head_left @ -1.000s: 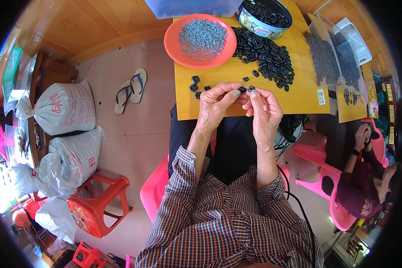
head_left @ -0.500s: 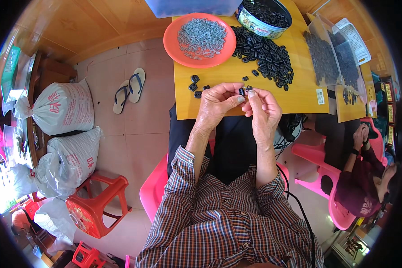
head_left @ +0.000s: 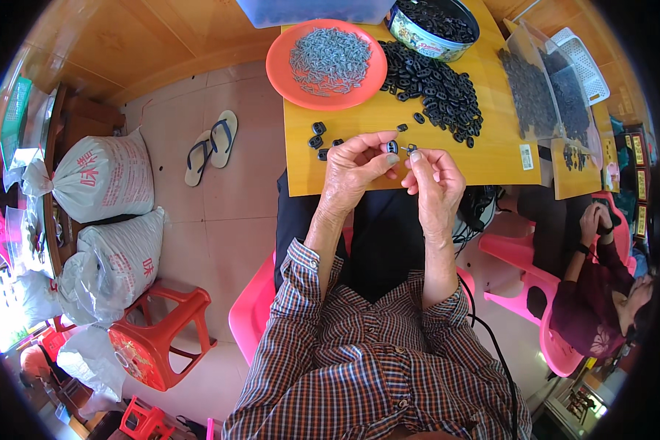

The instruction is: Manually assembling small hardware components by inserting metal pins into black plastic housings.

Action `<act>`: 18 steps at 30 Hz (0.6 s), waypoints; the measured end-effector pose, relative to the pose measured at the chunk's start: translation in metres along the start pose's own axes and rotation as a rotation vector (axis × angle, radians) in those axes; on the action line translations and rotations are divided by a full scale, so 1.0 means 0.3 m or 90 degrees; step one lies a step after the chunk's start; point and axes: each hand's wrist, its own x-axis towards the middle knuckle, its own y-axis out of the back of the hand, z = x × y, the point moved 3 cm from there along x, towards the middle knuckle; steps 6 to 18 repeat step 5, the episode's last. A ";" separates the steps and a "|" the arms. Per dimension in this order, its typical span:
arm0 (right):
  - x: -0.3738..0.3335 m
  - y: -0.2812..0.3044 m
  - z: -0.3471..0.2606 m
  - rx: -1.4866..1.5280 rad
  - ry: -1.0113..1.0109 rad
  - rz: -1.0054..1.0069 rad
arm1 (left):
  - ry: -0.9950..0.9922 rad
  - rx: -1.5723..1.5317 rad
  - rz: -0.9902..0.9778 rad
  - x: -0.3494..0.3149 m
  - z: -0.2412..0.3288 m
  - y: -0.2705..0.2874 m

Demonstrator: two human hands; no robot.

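Observation:
Over the table's near edge, my left hand (head_left: 350, 167) pinches a black plastic cord-lock piece (head_left: 391, 148) between thumb and forefinger. Close on its right, my right hand (head_left: 434, 174) is closed on a smaller black cord-lock piece (head_left: 412, 149). A thin silvery spring seems to stick out of that smaller piece toward the left one; the two pieces are apart. Several black cord-lock pieces (head_left: 316, 141) lie left of my left hand. Another small one (head_left: 402, 127) rests just beyond my fingertips.
An orange plate (head_left: 277, 77) of silvery springs stands on the yellow table (head_left: 491, 158). Beside it are a heap of black pieces (head_left: 444, 95) and a round tin (head_left: 425, 45). Clear boxes (head_left: 526, 88) stand at right. A person (head_left: 590, 301) sits nearby; white sacks (head_left: 106, 180) fill the left.
My hands have drawn slightly apart, so a gap shows between the two pieces. The left piece has turned, showing its face, and a silvery spring shows at the right one.

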 end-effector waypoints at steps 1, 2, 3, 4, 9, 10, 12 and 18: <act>0.001 -0.002 0.003 0.002 -0.011 -0.004 | 0.002 -0.001 -0.001 -0.001 0.001 0.001; 0.001 -0.004 0.005 0.004 -0.022 -0.007 | 0.005 -0.002 -0.003 -0.001 0.001 0.002; 0.000 -0.005 0.006 0.004 -0.022 -0.007 | 0.005 -0.002 -0.003 -0.001 0.001 0.003; 0.000 -0.007 0.007 -0.005 -0.021 -0.014 | -0.001 -0.006 -0.007 -0.001 0.002 0.003; 0.000 -0.006 0.006 -0.015 -0.020 -0.018 | -0.006 -0.011 -0.013 0.001 0.001 0.000; 0.000 -0.006 0.006 -0.015 -0.020 -0.018 | -0.006 -0.011 -0.013 0.001 0.001 0.000; 0.000 -0.006 0.006 -0.015 -0.020 -0.018 | -0.006 -0.011 -0.013 0.001 0.001 0.000; 0.000 -0.006 0.006 -0.015 -0.020 -0.018 | -0.006 -0.011 -0.013 0.001 0.001 0.000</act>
